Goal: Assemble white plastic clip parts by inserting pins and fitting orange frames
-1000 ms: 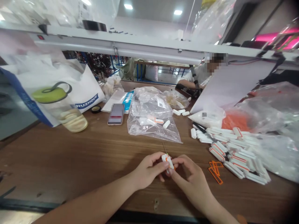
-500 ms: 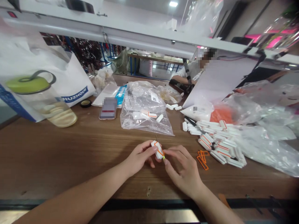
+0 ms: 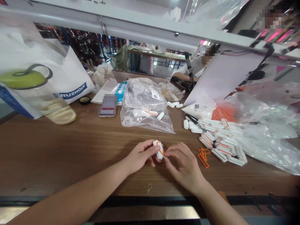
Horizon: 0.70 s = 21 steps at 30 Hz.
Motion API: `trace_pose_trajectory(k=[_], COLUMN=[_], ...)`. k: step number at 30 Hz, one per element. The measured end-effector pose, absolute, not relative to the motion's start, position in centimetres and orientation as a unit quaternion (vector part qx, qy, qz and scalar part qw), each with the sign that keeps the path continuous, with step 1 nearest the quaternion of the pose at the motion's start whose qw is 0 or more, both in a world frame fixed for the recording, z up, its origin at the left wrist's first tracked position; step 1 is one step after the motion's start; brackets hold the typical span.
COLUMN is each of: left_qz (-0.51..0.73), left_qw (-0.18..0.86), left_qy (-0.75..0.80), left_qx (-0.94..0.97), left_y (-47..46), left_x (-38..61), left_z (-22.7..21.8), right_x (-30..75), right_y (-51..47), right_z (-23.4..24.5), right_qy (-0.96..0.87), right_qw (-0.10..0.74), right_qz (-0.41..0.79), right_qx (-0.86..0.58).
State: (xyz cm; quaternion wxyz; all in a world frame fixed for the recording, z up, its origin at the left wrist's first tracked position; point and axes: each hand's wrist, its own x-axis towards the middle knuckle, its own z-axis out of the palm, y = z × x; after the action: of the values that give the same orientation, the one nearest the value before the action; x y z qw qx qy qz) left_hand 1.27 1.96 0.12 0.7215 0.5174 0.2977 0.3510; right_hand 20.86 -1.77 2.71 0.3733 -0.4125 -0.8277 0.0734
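Between the thumb and fingers of my left hand (image 3: 141, 157) is a small white plastic case (image 3: 159, 148), tilted above the table. A thin orange rectangular frame (image 3: 162, 152) lies along its face and edge. The thumb and index finger of my right hand (image 3: 185, 167) pinch at the frame's lower right corner; the fingertips partly hide the contact. A thin dark stick (image 3: 157, 136) shows just beyond the case's far end; whether it touches the case I cannot tell. Several loose orange frames (image 3: 203, 157) lie on the table right of my right hand.
A pile of white cases (image 3: 220, 142), some with orange frames, lies at the right, with a dark-handled tool (image 3: 195, 122) on it. Clear plastic bags (image 3: 145, 97) stand ahead. Left are a phone (image 3: 107, 106), a green-lidded bottle (image 3: 53, 107) and a white bag. Another person (image 3: 182, 75) sits opposite.
The case has turned slightly in my left hand, its white face now more toward me. A yellow-green bit at my right fingertips no longer shows. The view has tilted a little.
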Motion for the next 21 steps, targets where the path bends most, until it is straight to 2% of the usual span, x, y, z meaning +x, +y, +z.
trace_pose_trajectory(k=[7, 21], left_qz=[0.348, 0.358], left_qw=[0.72, 0.714], left_qy=[0.298, 0.305], left_qx=[0.522, 0.518], left_y=[1.84, 1.86], left_x=[1.38, 1.35], left_z=[0.12, -0.05], right_x=[20.64, 20.78], right_y=[-1.84, -2.05], right_z=[3.06, 2.71], right_qy=[-0.827, -0.848], right_qw=[0.375, 0.32], right_qz=[0.085, 0.044], right_qx=[-0.409, -0.421])
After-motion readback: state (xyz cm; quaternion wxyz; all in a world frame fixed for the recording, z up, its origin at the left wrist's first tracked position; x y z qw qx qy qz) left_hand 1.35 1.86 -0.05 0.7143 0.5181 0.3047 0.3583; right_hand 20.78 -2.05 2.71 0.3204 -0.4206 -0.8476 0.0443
